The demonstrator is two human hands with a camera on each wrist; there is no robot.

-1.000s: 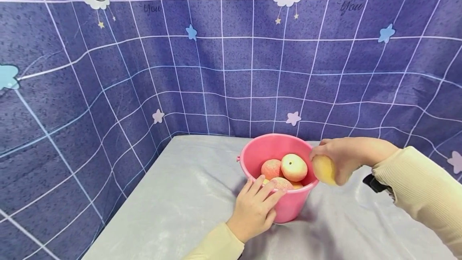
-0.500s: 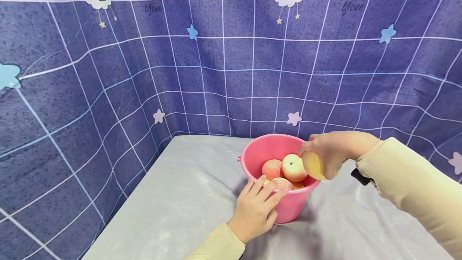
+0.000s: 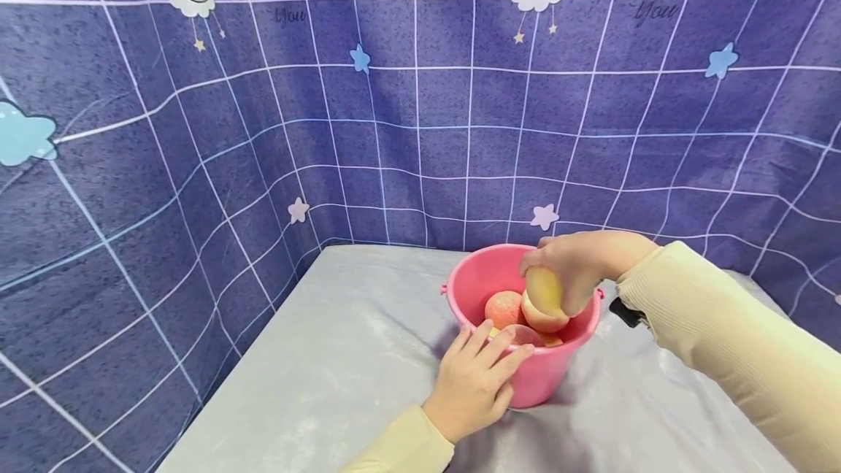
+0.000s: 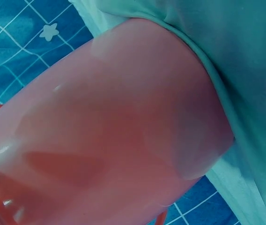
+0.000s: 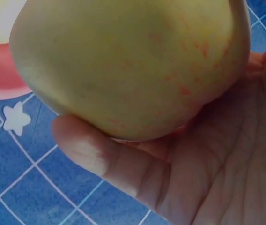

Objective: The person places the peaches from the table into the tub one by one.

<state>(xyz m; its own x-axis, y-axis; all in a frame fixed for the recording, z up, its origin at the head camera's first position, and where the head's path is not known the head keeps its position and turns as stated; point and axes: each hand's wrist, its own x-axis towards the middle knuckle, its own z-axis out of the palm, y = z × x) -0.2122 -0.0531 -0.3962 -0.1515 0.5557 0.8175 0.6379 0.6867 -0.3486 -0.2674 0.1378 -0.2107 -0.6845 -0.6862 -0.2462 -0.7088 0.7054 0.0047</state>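
A pink bucket (image 3: 542,378) stands on the grey-covered table, with several fruits inside. My left hand (image 3: 468,385) grips its near rim, fingers hooked over the edge. In the left wrist view the bucket's side (image 4: 109,126) fills most of the frame. Over the bucket's right part, my right hand (image 3: 585,268) holds a yellow fruit (image 3: 544,289) with the fingers pointing down. That fruit shows red flecks in the right wrist view, the thumb (image 5: 91,147) beneath it. It overlaps a pale fruit (image 3: 542,321) in the bucket. A reddish fruit (image 3: 503,309) lies beside the pale one.
A blue grid-patterned curtain (image 3: 420,115) with clouds and stars hangs behind and left of the table. The grey cloth (image 3: 348,356) covers the tabletop, its back edge meeting the curtain. A small knob (image 3: 444,289) sticks out from the bucket's left rim.
My right hand has moved left with the yellow fruit, from outside the bucket's right rim to over its opening. The left hand keeps its hold on the rim. The head view has shifted slightly.
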